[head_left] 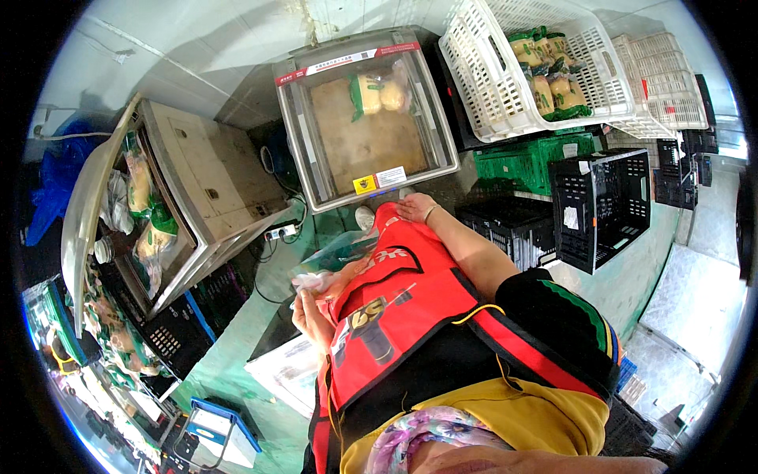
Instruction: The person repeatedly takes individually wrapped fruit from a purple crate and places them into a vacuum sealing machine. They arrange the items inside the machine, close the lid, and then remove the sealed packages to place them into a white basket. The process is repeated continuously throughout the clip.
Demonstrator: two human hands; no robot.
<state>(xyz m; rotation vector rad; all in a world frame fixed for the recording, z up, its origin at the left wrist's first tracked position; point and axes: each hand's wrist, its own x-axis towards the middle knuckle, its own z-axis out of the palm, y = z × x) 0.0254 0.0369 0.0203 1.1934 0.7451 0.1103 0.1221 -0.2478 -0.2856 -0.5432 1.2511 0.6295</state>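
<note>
Green-painted flooring [237, 371] fills the lower left of the head view, and around it we see a packing corner: a vacuum-sealing machine [365, 118] with its clear lid shut at upper centre, a second sealer [170, 209] with its lid raised at the left, and a white crate [537, 67] of bagged yellow produce at upper right above black crates [600, 201]. Inside the closed machine lies a sealed bag [380, 93], yellow with a green end, pushed toward the far edge of the chamber, which we judge keeps its mouth along the sealing bar. Our right hand [416, 208] rests just below that machine's front edge, near its yellow label; it looks flat and empty, though the fingers are partly hidden by the red apron [395, 308]. Our left hand [309, 304], at centre left, is curled closed around a crumpled clear plastic bag [316, 280], held close to the body, likely ready at hand.
</note>
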